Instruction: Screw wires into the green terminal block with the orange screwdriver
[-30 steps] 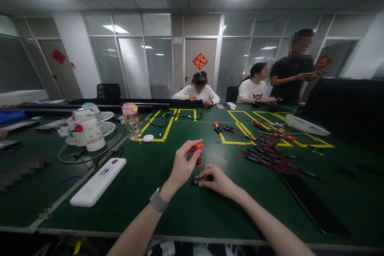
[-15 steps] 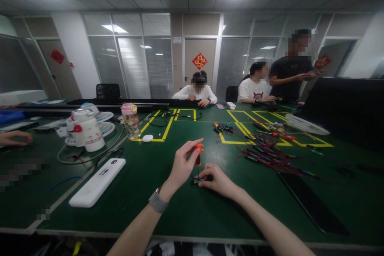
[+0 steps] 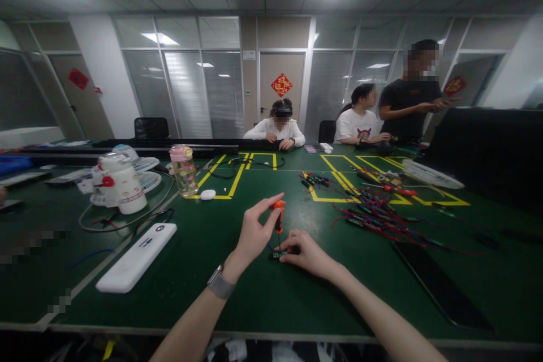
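My left hand pinches the orange handle of a small screwdriver and holds it upright, tip down on a small dark electronic part lying on the green table. My right hand presses that part flat against the table with closed fingers. A grey watch sits on my left wrist.
A white flat device lies to the left, with a white jug, a fan and a pink-lidded bottle behind it. A heap of red and black wired parts lies at the right, next to a dark tablet. Three people are at the table's far side.
My hands stay in place on the screwdriver and the part. A hand seen at the far left edge half a second ago has drawn back almost out of view.
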A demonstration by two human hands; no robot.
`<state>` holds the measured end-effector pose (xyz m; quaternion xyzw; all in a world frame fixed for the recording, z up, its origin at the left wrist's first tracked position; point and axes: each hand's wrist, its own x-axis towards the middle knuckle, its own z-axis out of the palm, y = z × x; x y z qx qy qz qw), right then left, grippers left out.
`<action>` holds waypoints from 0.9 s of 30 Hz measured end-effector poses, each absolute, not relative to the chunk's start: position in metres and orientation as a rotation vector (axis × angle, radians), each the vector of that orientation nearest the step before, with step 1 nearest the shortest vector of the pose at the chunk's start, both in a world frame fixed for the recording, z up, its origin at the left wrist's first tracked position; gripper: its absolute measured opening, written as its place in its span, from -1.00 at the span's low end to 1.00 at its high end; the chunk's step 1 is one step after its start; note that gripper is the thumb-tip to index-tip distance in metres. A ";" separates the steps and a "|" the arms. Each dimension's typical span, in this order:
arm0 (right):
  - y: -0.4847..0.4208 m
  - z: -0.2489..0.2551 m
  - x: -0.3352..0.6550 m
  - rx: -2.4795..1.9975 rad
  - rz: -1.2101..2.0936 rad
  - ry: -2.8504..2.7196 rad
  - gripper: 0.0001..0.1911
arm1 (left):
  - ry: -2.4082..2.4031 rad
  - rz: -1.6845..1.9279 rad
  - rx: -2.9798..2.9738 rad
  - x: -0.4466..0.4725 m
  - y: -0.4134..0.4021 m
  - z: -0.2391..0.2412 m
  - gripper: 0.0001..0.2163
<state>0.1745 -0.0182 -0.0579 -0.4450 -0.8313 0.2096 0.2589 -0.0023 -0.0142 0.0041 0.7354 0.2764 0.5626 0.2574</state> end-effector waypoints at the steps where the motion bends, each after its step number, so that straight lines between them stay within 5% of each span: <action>1: -0.018 -0.058 0.175 -1.207 0.568 -2.250 -0.80 | 0.788 1.567 2.034 -0.003 -0.014 0.005 -0.73; 12: -0.019 -0.055 0.174 -1.205 0.570 -2.240 -0.78 | 0.623 1.460 2.049 -0.004 -0.017 0.005 -0.68; 20: -0.018 -0.058 0.174 -1.217 0.553 -2.243 -0.80 | 0.774 1.629 2.100 -0.003 -0.014 0.007 -0.83; 27: -0.018 -0.059 0.174 -1.221 0.550 -2.242 -0.80 | 0.595 1.396 2.057 -0.002 -0.017 0.005 -0.65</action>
